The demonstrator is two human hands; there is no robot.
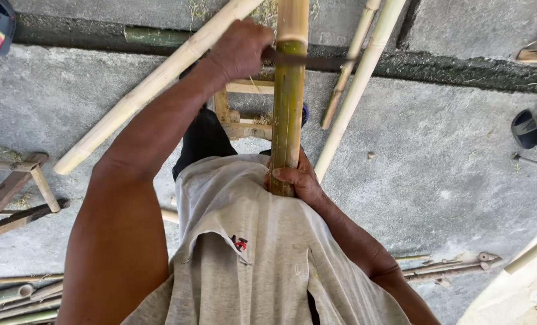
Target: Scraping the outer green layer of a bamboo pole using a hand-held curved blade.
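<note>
We see a thick bamboo pole (289, 102), green and yellow with a pale node ring near the top, running straight away from the body. A dark, narrow blade (316, 61) lies across it just below that ring, touching the pole's surface.

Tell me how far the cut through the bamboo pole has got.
Done: nothing severed; the bamboo pole looks whole. In hand: the left hand holds a dark blade across the pole, and the right hand grips its lower end. Left: the cut; its depth cannot be seen.
</note>
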